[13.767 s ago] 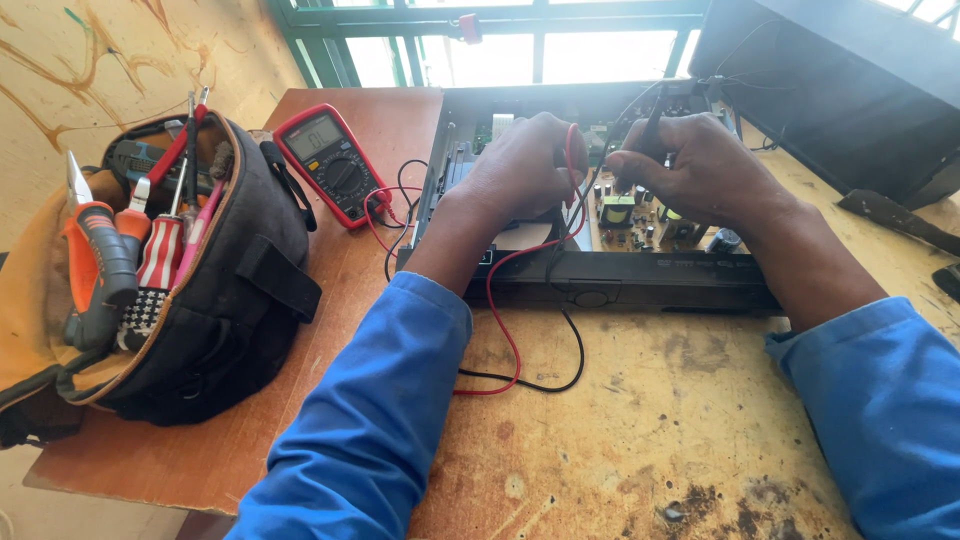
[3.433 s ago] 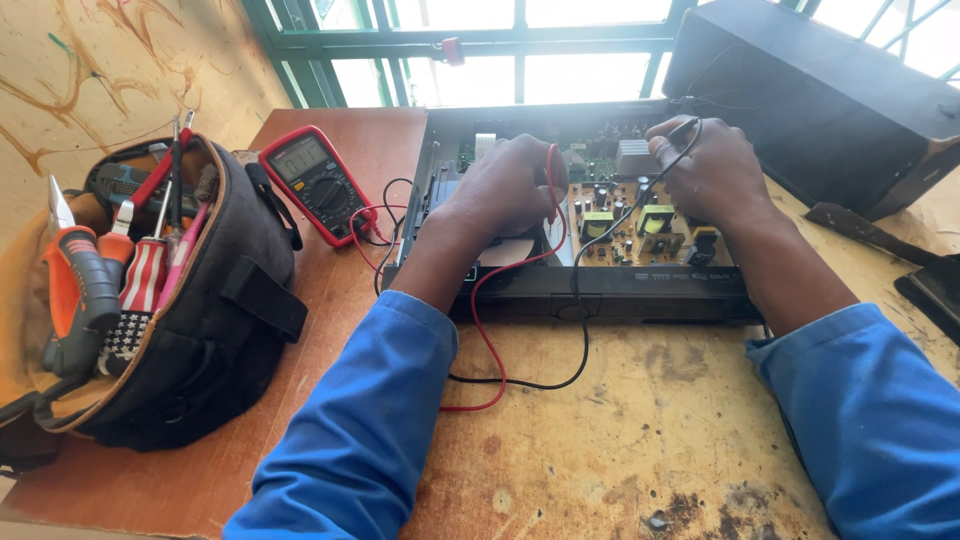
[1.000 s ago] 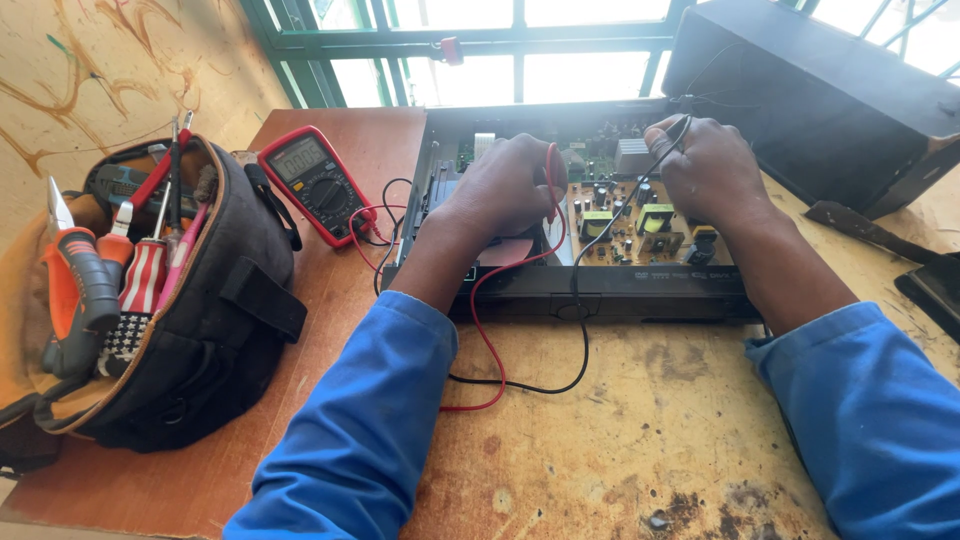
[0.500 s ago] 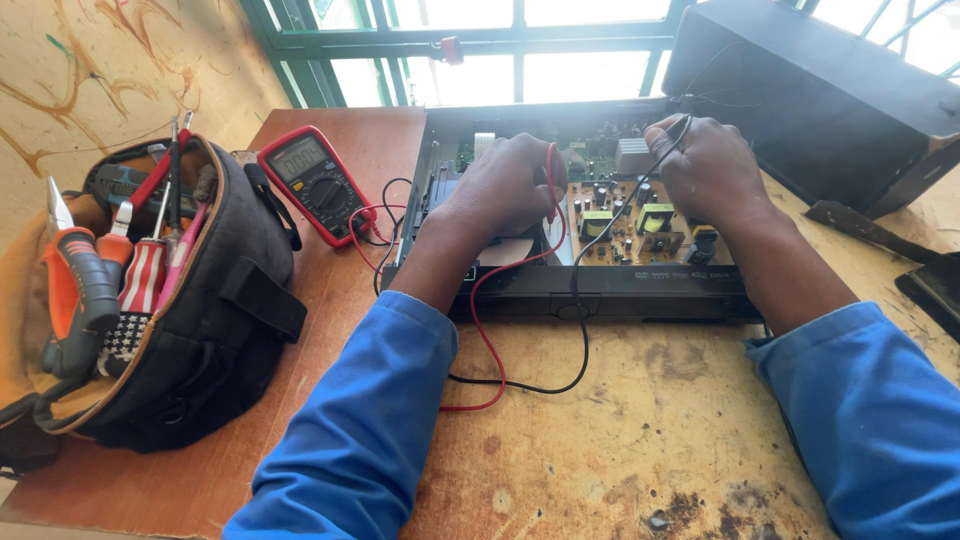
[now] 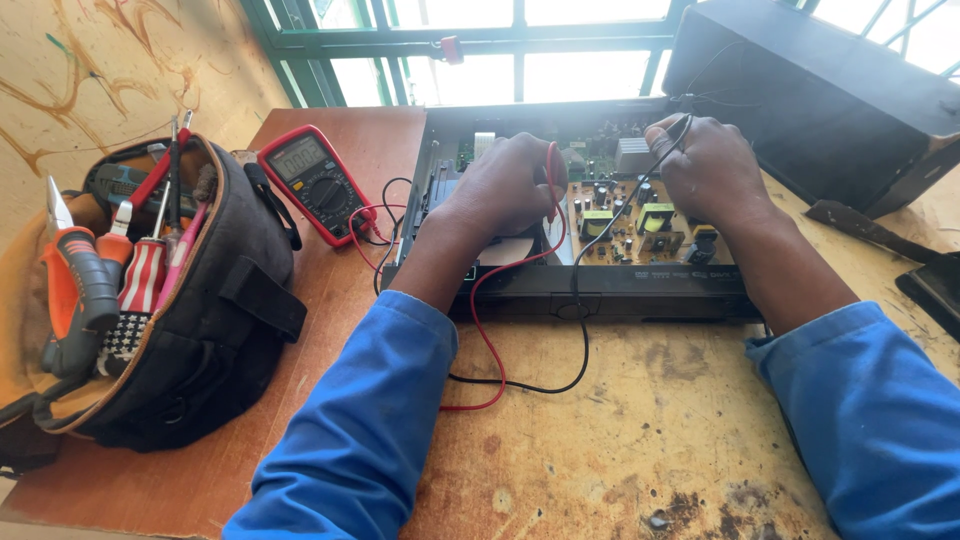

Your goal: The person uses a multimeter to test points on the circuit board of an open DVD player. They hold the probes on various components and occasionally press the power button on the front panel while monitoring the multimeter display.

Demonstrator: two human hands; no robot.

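An opened black electronics chassis [image 5: 600,298] lies on the wooden table, its circuit board [image 5: 640,225] with small components exposed. My left hand [image 5: 505,185] is closed around a red test probe [image 5: 551,175] and rests over the left part of the board. My right hand [image 5: 705,165] grips a black test probe [image 5: 675,135] over the board's far right side. Red and black leads [image 5: 500,350] loop across the table toward a red multimeter [image 5: 315,180] left of the chassis.
A black tool bag [image 5: 190,310] stuffed with pliers and screwdrivers stands at the left. The chassis's black cover [image 5: 810,90] leans at the back right. Dark parts [image 5: 935,280] lie at the right edge. A window frame [image 5: 450,40] runs behind the table.
Since the earliest frame my right hand has shifted from the board's middle to its far right; my left hand stays put. Over the last second nothing has visibly moved.
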